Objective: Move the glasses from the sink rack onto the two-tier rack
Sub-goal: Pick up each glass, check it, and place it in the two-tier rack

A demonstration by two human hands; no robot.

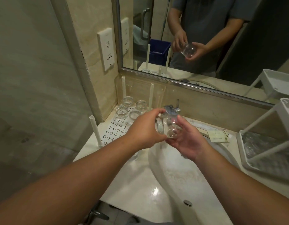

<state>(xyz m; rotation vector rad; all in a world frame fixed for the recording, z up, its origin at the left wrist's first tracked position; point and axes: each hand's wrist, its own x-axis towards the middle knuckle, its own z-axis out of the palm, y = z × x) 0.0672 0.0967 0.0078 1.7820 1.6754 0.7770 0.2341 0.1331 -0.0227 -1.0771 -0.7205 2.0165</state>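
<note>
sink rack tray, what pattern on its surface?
White sink rack tray with clusters of small square perforations, four per cluster. Head view, left of the basin.

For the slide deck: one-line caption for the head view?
Both hands hold a clear glass above the sink.

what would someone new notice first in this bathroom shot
Both hands meet over the white oval sink: the left hand and right hand hold one clear drinking glass between them. Behind, four upturned clear glasses stand on the white perforated sink rack, and the wall mirror repeats the hands.
</note>
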